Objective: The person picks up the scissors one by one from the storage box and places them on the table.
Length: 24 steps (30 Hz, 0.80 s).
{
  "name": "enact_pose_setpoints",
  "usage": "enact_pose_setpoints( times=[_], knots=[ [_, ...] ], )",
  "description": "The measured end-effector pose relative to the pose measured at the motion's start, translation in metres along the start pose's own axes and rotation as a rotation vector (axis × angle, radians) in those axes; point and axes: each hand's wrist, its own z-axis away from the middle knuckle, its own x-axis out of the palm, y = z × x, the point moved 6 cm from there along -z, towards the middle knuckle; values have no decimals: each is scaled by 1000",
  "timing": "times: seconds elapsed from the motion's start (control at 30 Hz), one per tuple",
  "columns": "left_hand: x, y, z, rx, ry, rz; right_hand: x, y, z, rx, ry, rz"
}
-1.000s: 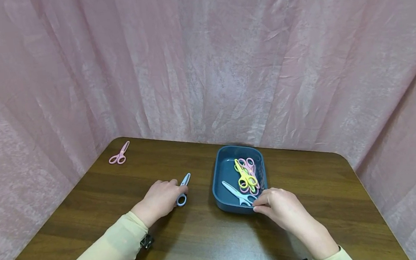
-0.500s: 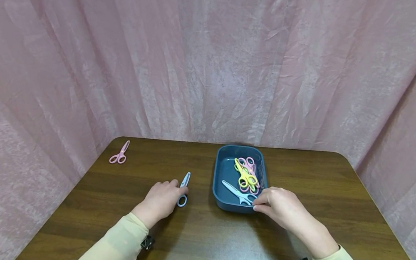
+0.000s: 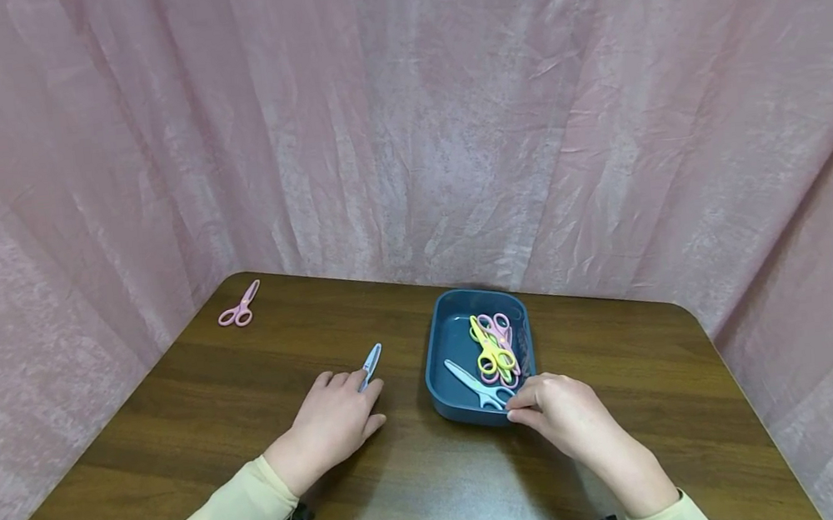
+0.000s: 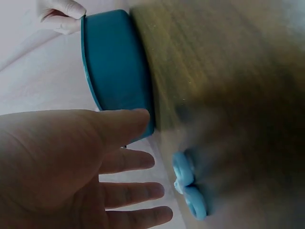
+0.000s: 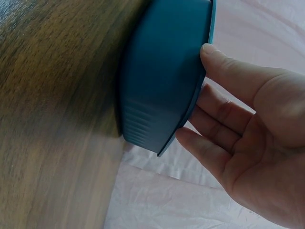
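Note:
In the head view, my left hand (image 3: 333, 423) hovers with fingers spread over a pair of light blue scissors (image 3: 371, 363) lying on the table. The left wrist view shows the straight fingers (image 4: 136, 191) apart from the scissors' two handle loops. At the near right corner of a dark blue tray (image 3: 449, 345), my right hand (image 3: 563, 417) pinches the rim between thumb and fingers. Inside the tray are another pair of light blue scissors (image 3: 469, 380), yellow scissors (image 3: 497, 357) and pink scissors (image 3: 500, 331), partly overlapping.
Pink scissors (image 3: 242, 306) lie near the far left corner of the brown wooden table (image 3: 300, 305). A pink curtain (image 3: 404, 127) hangs behind the table and along its sides.
My left hand had its fingers around the light blue scissors on the table; now it has let go and spread its fingers above them. The right hand stays on the tray rim.

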Motion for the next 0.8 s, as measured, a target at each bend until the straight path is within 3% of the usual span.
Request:
enact_pose_setpoints(
  times=[0.3, 0.8],
  knots=[
    [15, -2, 10, -15, -88, 8, 0, 0, 1, 2, 0, -5],
    [19, -3, 7, -4, -95, 8, -1, 0, 0, -12, 18, -2]
  ],
)
